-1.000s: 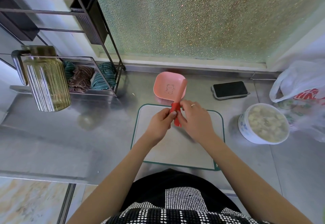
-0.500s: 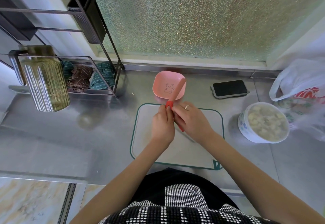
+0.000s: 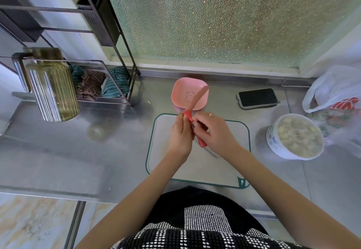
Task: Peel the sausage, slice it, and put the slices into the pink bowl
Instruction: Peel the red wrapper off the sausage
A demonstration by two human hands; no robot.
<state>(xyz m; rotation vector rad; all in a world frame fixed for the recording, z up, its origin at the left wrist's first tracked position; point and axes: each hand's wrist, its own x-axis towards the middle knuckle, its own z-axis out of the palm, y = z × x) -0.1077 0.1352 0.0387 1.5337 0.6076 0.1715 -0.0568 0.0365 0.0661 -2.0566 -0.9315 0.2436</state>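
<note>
The sausage (image 3: 198,97) is held over the far edge of the white cutting board (image 3: 220,170). Its bare pink upper end points up and right across the pink bowl (image 3: 181,90). Red casing (image 3: 188,115) still covers its lower part. My left hand (image 3: 180,134) pinches the sausage at the casing's upper edge. My right hand (image 3: 214,134) curls round the wrapped lower part, and the red end pokes out below its fingers. The bowl holds no slices.
A thin grey blade-like thing (image 3: 212,152) lies on the board by my right wrist. A phone (image 3: 257,97), a white tub of food (image 3: 297,136) and a plastic bag (image 3: 336,92) are to the right. At left stand a jug (image 3: 51,84) and a wire rack (image 3: 109,57).
My left hand has turned over the sausage and closed in against my right hand. The sausage has tilted, so its red end now sticks out below my right hand.
</note>
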